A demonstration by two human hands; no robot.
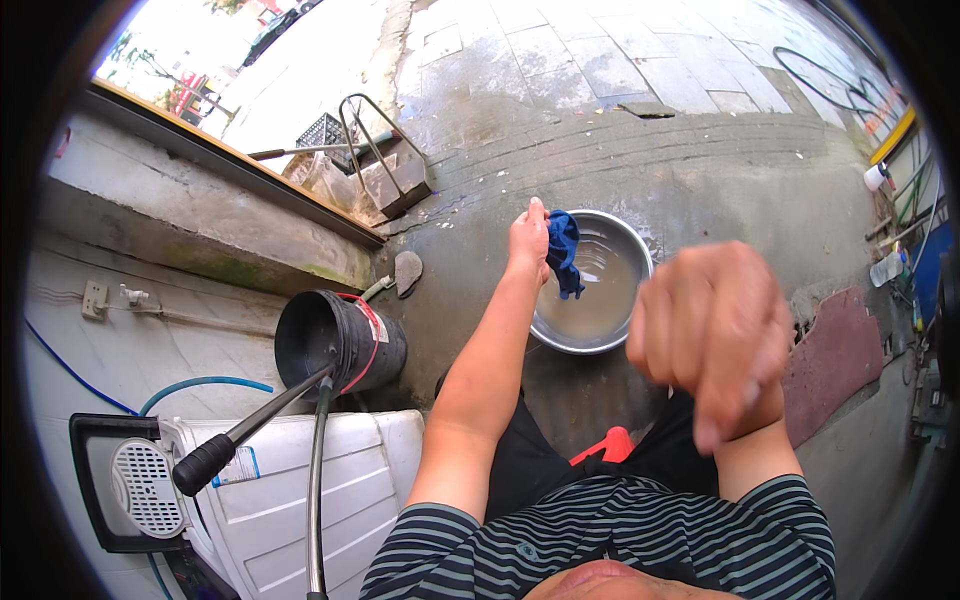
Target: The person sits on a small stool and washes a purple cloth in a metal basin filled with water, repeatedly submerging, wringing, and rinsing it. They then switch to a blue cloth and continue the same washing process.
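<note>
My left hand [531,238] grips a wet-looking blue cloth [562,247], which hangs over the left rim of a round metal basin [643,251]. Cloudy water [596,300] with small ripples fills the lower part of the basin. Close to the camera, my right hand [709,337] is raised with the fingers curled in, slightly blurred. Nothing shows in it, and its palm is turned out of sight.
Left of me, a black bucket [390,349] with a red handle lies tilted beside a white ribbed plastic appliance [322,480]. Two metal-shafted handles [319,450] rise near it. A metal-framed block [397,184] stands ahead left. Bottles [887,270] line the right side.
</note>
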